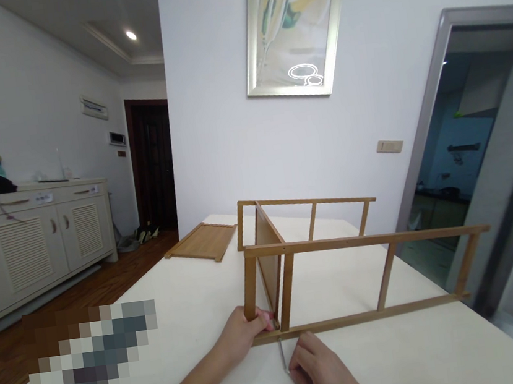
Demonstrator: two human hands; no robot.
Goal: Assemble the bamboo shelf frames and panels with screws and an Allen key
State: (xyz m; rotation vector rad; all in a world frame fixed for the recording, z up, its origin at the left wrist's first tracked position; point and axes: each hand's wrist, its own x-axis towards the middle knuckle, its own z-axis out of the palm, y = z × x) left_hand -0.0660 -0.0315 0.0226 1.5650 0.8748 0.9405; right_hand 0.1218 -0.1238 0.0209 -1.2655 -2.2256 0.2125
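Note:
A wooden shelf frame (347,320) lies on its side on the white table (198,324), with two ladder-like sides and a wooden panel (269,246) standing between them. My left hand (242,337) is closed round the frame's near left corner, its fingertips by the panel's lower end. In my right hand (322,367) is a thin metal hex key (284,357), pinched at its near end. The key's far end meets the near rail below the panel. Whether it sits in a screw head is too small to tell.
A second wooden panel (204,242) lies flat at the table's far left. A blurred-out patch (94,361) covers the left table edge. Beyond are a white cabinet (33,238), a framed picture (295,31) on the wall and a doorway (455,130) at right.

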